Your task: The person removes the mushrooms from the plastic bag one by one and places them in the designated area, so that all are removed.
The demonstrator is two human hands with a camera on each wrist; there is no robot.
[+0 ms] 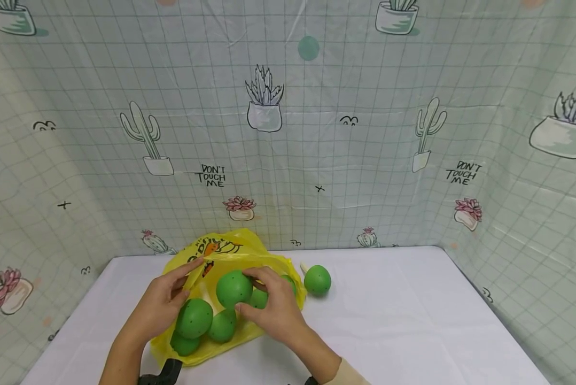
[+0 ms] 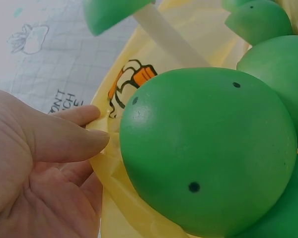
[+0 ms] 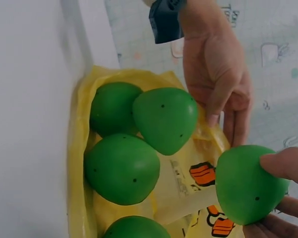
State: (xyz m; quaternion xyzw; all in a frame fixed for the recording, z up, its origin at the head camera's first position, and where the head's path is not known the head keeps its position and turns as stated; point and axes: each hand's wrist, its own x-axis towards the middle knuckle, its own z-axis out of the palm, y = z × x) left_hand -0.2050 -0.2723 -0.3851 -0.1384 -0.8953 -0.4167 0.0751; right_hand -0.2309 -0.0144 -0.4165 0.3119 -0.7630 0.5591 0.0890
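My right hand [image 1: 280,313] grips a green mushroom-shaped piece [image 1: 232,289] by its dotted cap, thumb on one side and fingers on the other. Its white stem [image 3: 186,206] points in over the yellow plastic bag [image 1: 259,245]. At the bag's left edge, my left hand [image 1: 155,307] pinches the thin plastic between thumb and fingers, holding the mouth wide. Inside the bag lie several more green caps [image 3: 121,168], crowded against each other. One large cap [image 2: 208,153] fills the middle of the left wrist view, beside the left thumb.
Another green piece [image 1: 318,280] with a pale stem lies on the white tabletop [image 1: 389,321], just right of the bag. A grid-patterned cloth [image 1: 307,128] printed with cacti hangs behind and on both sides. A black wrist strap [image 3: 166,20] is on the left wrist.
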